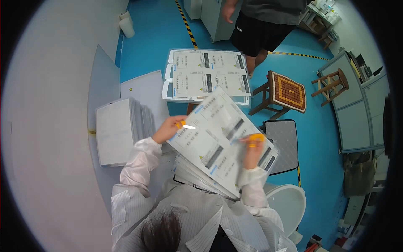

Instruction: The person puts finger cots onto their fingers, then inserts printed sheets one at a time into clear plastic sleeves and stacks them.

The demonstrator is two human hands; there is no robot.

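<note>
My left hand [170,128], with orange finger covers, pinches the upper left edge of a white printed sheet [201,138]. The sheet is tilted above my lap and carries several label-like panels of text with dark bars. A short white strip [189,127] shows beside the left fingertips; I cannot tell what it is. Over the right part of the sheet is my right hand [253,151], slightly blurred, its orange-covered fingers drawn together. What those fingers hold, if anything, is not clear. Beneath the sheet lies a stack of similar sheets [189,170].
More printed sheets [191,86] lie on a small stand ahead. At left, a thick white stack [115,134] rests on a grey-white surface. A beaded-top stool [287,91], a grey cushion [283,143] and a white bin [289,206] are at right. Another person [264,25] stands beyond.
</note>
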